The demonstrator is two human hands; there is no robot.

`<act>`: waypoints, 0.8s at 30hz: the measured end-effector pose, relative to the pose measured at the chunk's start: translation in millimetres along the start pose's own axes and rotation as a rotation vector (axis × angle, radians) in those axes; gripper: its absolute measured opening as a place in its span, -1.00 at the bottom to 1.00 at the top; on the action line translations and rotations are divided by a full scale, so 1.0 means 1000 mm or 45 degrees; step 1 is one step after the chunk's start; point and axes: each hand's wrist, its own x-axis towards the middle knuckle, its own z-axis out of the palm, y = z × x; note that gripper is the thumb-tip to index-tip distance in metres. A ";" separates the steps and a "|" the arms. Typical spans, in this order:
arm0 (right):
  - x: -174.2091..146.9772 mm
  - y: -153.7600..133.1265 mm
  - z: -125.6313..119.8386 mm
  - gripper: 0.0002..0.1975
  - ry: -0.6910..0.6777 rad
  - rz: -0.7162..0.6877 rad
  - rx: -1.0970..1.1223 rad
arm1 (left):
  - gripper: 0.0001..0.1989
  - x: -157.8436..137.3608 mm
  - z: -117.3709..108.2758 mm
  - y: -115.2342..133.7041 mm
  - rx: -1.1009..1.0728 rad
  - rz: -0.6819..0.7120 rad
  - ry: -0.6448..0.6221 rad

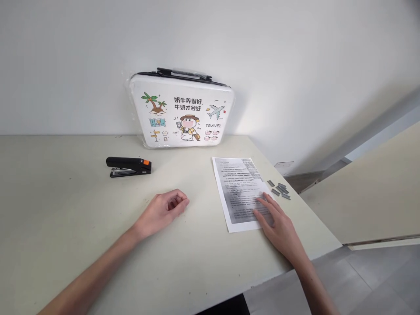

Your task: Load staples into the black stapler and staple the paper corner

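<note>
Staple strips (281, 189) alert!

Right hand (278, 227) rests spread on the printed sheet's (241, 192) lower right corner, gripping nothing. Left hand (164, 211) is curled, can't tell if empty. One rightward swipe could scatter those strips off the table (197, 258).
</note>
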 end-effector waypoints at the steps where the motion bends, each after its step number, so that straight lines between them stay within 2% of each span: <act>1: 0.000 0.000 0.000 -0.49 -0.001 -0.005 0.001 | -0.65 0.000 0.000 0.000 0.001 0.000 -0.001; 16: 0.002 0.007 0.004 -0.49 0.024 -0.078 -0.014 | -0.64 -0.002 0.000 0.004 -0.018 -0.001 0.009; 24: 0.001 0.006 0.002 -0.48 -0.001 -0.055 -0.018 | -0.64 -0.001 0.000 0.004 -0.021 0.000 -0.001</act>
